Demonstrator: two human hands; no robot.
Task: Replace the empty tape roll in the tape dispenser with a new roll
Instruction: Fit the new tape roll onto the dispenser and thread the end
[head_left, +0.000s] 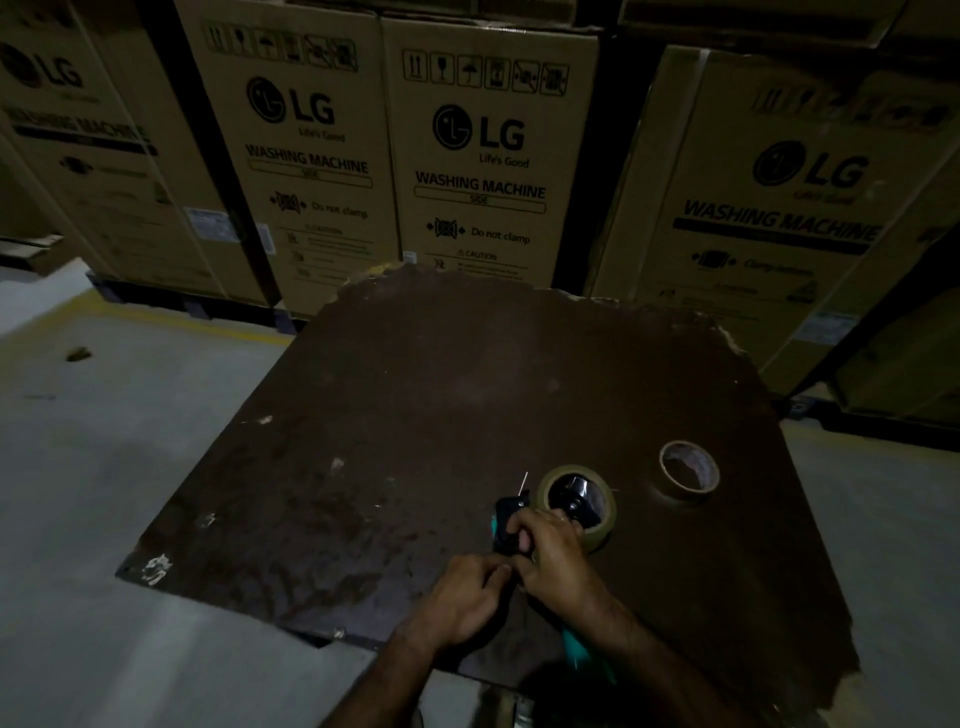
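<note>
- The new roll (576, 501) already sits on the tape dispenser (511, 522), just beyond the right hand (556, 558)
- Right hand is closed around the dispenser body; left hand (462, 597), touching it, pinches something small, likely the tape end
- The empty roll (689, 470) lies on the dark board (415, 415), farther right
- Probably the threading step; next, the tape end needs feeding toward the cutter
</note>
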